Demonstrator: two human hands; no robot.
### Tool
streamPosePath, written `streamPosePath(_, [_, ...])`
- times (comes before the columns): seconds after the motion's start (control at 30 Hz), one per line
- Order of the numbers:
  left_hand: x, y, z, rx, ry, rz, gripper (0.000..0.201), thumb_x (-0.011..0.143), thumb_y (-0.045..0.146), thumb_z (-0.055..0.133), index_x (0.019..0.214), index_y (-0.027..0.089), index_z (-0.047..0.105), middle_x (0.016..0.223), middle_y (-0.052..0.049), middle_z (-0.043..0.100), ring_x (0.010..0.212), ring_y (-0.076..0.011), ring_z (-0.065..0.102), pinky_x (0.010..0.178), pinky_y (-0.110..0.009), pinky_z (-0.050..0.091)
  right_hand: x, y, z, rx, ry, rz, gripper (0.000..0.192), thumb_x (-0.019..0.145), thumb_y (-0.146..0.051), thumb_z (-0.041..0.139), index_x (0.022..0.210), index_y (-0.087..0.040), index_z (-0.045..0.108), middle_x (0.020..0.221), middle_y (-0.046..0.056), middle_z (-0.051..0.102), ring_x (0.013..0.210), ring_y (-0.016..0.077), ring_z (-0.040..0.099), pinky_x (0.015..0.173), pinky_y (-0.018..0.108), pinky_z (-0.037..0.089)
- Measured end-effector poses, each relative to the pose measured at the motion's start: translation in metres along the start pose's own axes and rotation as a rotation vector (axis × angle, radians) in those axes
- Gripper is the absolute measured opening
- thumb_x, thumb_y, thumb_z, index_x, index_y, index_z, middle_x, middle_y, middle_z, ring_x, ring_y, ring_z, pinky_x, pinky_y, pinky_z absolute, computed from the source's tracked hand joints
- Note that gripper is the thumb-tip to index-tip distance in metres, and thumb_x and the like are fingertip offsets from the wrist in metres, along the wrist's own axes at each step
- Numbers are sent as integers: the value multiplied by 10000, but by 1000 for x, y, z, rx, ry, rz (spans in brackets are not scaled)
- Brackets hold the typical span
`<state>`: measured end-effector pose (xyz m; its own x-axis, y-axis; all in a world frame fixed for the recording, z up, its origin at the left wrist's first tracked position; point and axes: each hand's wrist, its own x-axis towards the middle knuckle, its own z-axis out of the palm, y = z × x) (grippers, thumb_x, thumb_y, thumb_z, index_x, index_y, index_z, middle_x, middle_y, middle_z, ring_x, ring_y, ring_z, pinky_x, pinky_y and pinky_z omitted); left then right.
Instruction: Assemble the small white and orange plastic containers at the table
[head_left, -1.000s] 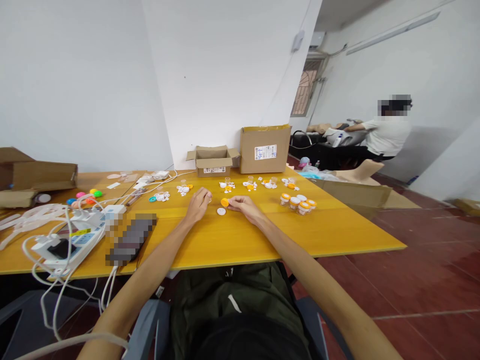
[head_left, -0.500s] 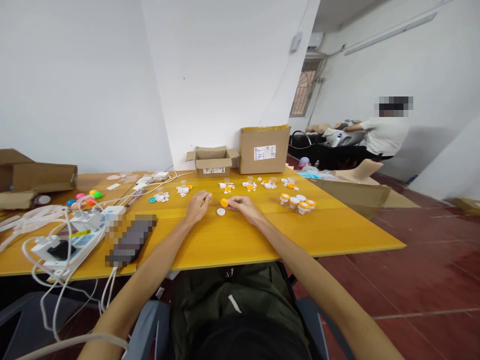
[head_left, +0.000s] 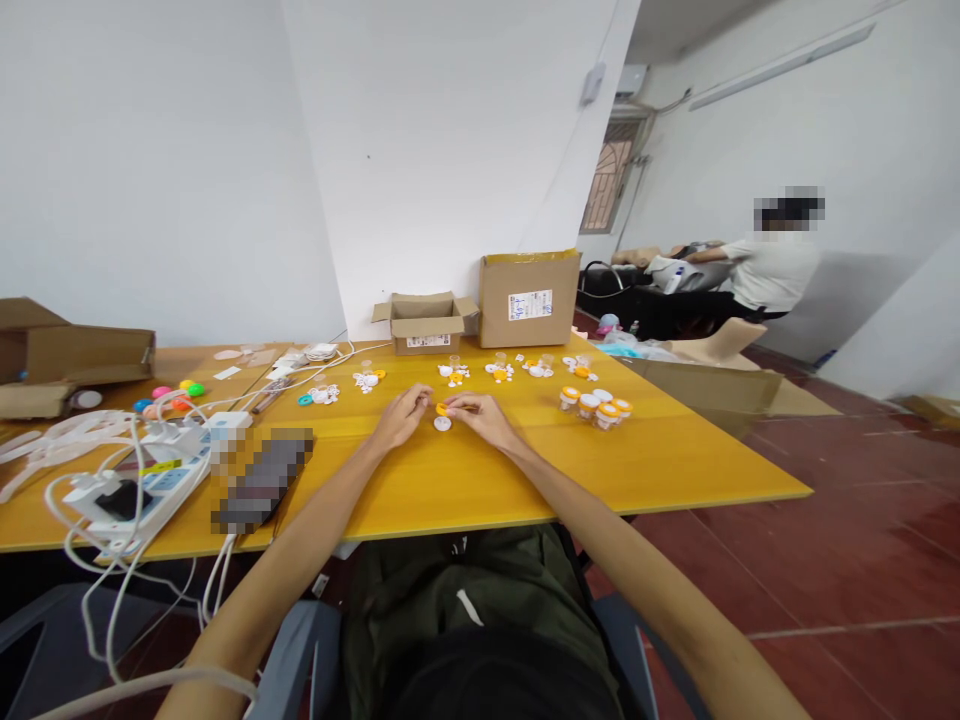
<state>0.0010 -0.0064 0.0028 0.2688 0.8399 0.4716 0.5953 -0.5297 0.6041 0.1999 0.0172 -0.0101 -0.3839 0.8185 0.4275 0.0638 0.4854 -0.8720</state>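
Between thumb and fingers of my right hand (head_left: 484, 416) is a small orange ring-shaped cap (head_left: 442, 409), tilted over the table. Right below it lies a round white disc (head_left: 443, 425), partly overlapped by the cap in this view. My left hand (head_left: 406, 415) is just left of the cap, its fingers curled together near the tips; whatever they pinch is too small or hidden to make out. Beyond my hands, small piles of white and orange parts (head_left: 453, 375) lie beside clear cups. Several orange-and-white capped jars (head_left: 602, 408) stand grouped to the right.
An open small carton (head_left: 427, 328) and a taped cardboard box (head_left: 529, 300) stand at the back. Left are a power strip (head_left: 180, 480) with tangled cables, a phone (head_left: 262, 482) and coloured balls (head_left: 180, 395). Another person (head_left: 772, 265) sits in the right background.
My left hand has turned and moved right, closer to the cap. My right hand has lowered and tilted the orange cap toward the white disc.
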Motion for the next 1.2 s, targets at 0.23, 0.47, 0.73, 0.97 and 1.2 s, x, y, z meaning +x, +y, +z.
streamPosePath(0.23, [-1,1,2,47,-65,58,231,941,305,433,1016,222,634,982,-44,682,921,-203,637,878,-353,503,-4,-1,1,-50,-69,-75,161,737,-403,715,715,-250,763,920,47,745,911,230,673,875,361,497])
streamPosePath(0.47, [-1,2,2,67,-129,105,239,942,285,421,976,225,650,975,-49,699,935,-211,639,907,-370,502,-4,-1,0,-97,-83,-85,145,750,-377,710,713,-247,764,912,42,732,885,209,666,845,336,505])
streamPosePath(0.73, [0,-2,4,92,-158,112,220,916,255,445,975,221,654,994,-54,706,949,-217,637,917,-383,505,-5,-1,1,-128,-104,-102,147,760,-383,706,714,-257,766,894,40,733,881,214,667,859,343,503])
streamPosePath(0.97, [0,-2,4,85,-152,113,204,902,245,458,956,222,653,984,-49,711,921,-215,648,883,-370,514,-5,-1,1,-129,-105,-85,161,747,-407,716,726,-255,765,905,39,738,867,213,668,848,341,511])
streamPosePath(1.2, [0,-2,5,69,-165,105,220,901,242,459,998,226,656,980,-48,717,912,-211,647,894,-368,513,-5,-1,1,-115,-99,-75,128,734,-366,717,717,-247,760,880,38,739,861,211,672,844,333,507])
